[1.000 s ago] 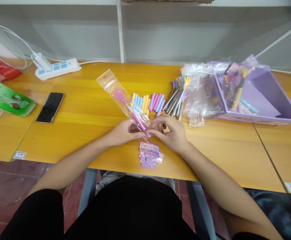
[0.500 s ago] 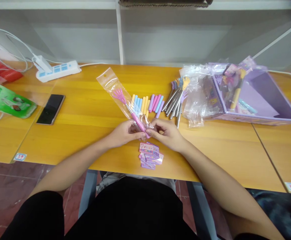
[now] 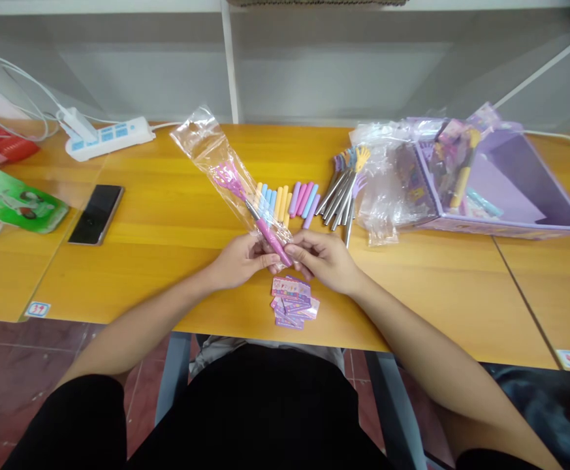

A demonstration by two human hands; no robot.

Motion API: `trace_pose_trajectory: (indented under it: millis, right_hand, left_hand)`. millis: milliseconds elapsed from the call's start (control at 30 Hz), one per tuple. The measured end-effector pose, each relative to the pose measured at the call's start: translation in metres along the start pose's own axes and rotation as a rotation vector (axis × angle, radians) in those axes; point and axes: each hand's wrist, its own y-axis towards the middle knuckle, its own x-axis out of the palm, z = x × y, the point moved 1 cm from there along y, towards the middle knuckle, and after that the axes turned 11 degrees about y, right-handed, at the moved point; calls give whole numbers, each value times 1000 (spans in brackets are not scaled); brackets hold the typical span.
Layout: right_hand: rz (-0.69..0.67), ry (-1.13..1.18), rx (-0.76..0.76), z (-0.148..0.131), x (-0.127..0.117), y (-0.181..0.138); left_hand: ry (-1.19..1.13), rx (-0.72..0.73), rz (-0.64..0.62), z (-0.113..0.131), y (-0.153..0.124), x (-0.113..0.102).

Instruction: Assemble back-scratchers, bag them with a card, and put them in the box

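Note:
A pink back scratcher with a hand-shaped head lies inside a clear plastic bag, tilted with its head toward the far left. My left hand is closed around the bag beside the handle. At the handle's near end, my right hand pinches the bag and scratcher between thumb and fingers. Just below my hands is a loose pile of purple and pink printed cards. Beyond them lie several coloured handle tubes in yellow, blue, pink and purple. Metal rods with small hand-shaped heads are bunched to their right.
At the right, a purple box holds packed items, with a heap of clear bags against its left side. On the left are a phone, a white power strip, a green pack and red packaging.
The bag's upper end has swung a little to the left and away from me, with the back scratcher shifting along. Both hands keep hold; the camera view has moved slightly.

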Motion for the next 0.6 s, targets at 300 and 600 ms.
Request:
trace_pose_trajectory:
  millis: [300, 600]
  right_hand:
    - [-31, 106, 24, 4, 2, -3]
    - [-406, -173, -55, 2, 6, -4]
  left_hand:
    - [3, 15, 115, 5, -3, -8]
    - [-126, -1, 664, 7, 10, -38]
